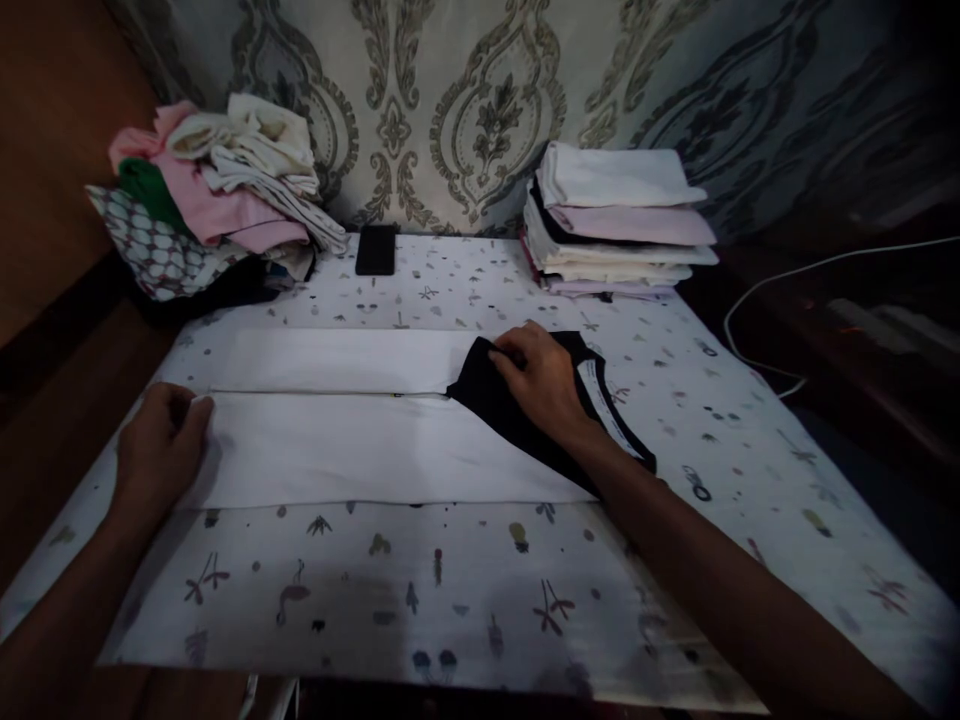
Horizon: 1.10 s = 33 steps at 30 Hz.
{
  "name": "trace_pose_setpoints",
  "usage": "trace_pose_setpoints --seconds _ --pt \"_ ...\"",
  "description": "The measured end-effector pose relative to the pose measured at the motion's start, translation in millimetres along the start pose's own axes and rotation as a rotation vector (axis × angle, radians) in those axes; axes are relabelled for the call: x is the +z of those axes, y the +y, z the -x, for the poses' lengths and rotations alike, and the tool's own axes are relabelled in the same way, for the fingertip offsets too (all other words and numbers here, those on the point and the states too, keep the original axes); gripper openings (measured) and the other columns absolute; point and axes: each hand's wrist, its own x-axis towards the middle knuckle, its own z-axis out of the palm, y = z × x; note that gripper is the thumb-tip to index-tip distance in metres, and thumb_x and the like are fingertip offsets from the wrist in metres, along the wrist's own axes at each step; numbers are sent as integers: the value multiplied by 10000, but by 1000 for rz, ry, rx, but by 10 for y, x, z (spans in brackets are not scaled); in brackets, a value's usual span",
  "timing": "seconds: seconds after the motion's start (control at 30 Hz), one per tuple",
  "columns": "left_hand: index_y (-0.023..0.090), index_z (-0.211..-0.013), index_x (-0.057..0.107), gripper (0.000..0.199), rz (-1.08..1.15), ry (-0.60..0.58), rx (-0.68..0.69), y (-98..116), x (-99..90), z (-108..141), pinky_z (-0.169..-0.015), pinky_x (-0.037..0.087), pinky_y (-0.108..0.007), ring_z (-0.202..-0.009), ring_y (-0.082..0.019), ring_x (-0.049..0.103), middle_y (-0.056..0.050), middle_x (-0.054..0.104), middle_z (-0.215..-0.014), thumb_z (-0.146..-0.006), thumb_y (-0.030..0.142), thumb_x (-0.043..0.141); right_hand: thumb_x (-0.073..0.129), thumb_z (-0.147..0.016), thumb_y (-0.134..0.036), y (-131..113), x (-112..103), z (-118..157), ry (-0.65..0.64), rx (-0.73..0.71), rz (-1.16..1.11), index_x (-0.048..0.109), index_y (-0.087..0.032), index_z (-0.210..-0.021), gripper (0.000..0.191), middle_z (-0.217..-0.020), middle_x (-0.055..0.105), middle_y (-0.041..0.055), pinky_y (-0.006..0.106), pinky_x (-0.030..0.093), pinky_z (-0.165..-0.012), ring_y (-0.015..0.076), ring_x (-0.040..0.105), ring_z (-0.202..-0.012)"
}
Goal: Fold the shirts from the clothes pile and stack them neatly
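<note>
With the garment [337,440] at the centre of our dial, it lies flat on the printed cloth [409,560], its white panels running towards 9 o'clock and its black neck end towards 3. Our left hand [156,445], at 9, is nearly closed, thumb and forefinger seemingly pinching the white end. Our right hand [541,380], at 3, has its fingers curled, thumb and forefinger pinched on the black fabric. We judge that light, even tension between the hands works best, with the line between the panels straight; a harder tug on one side could skew the layers. Small scattered motifs dot the cloth. Between 10 and 11 sits a loose heap of clothes [225,200]; between 1 and 2, a folded stack [622,220]; just before 12, a flat black object [375,250]. Patterned wall covering [499,110] spans 12, and a white cable [750,290] curves between 2 and 3.
</note>
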Motion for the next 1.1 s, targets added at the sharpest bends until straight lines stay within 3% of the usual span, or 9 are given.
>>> trace_pose_setpoints --seconds 0.07,0.2,0.4,0.5,0.57,0.67,0.77,0.9,1.1 --pt "249 -851 462 170 -14 -7 0 -1 -15 1 -644 387 -287 -703 -189 523 22 522 -760 -829 406 522 545 -904 -258 -22 6 -12 50 3 3 646 -224 -888 108 -853 606 57 349 479 -700 225 574 -775" --pt "249 -870 456 180 -88 -55 -15 -1 -24 -18 -623 358 -283 -701 -208 526 7 544 -777 -845 423 497 550 -897 -252 53 146 -5 -30 -10 58 676 -227 -933 133 -883 599 65 350 490 -677 228 583 -774" --pt "234 -922 498 210 -116 -102 2 -22 -20 -61 -633 351 -278 -747 -211 548 -8 576 -810 -849 431 506 521 -922 -264 15 150 63 -14 -29 64 648 -200 -1181 296 -1065 609 108 399 547 -755 241 629 -837" --pt "212 -989 540 245 -14 -126 16 -71 -20 -95 -634 375 -286 -692 -195 544 -1 565 -740 -857 410 482 450 -974 -304 -101 59 113 -28 -151 29 673 -213 -1157 302 -1109 653 116 429 548 -875 269 656 -988" --pt "203 -1015 561 272 61 -131 20 -135 -24 -127 -616 381 -286 -639 -186 520 19 516 -663 -873 394 430 426 -996 -377 -118 68 173 -107 -282 17 692 -238 -1167 345 -1216 668 112 462 518 -978 297 629 -1149" --pt "205 -1047 569 313 144 -119 19 -249 -44 -151 -593 383 -278 -610 -178 502 37 479 -627 -897 394 370 378 -1009 -473 -49 204 283 -226 -412 66 663 -257 -1285 452 -1413 597 105 536 453 -1078 333 540 -1320" --pt "216 -1094 546 323 164 -152 50 -318 -68 -103 -586 375 -274 -599 -168 504 51 500 -636 -909 439 403 332 -1022 -490 36 341 367 -253 -420 121 596 -246 -1383 510 -1475 550 114 567 419 -1114 324 481 -1387" --pt "240 -1156 516 320 55 -144 99 -323 -60 7 -609 375 -273 -642 -167 546 48 576 -715 -891 417 493 342 -1021 -479 85 372 391 -260 -414 139 574 -275 -1406 494 -1498 529 95 556 422 -1122 300 464 -1406" --pt "231 -1198 527 303 -249 -93 150 -297 -26 43 -638 369 -297 -752 -232 631 -26 673 -825 -966 363 384 345 -1020 -477 67 333 372 -291 -401 138 561 -273 -1420 498 -1507 520 98 566 392 -1140 295 443 -1421"
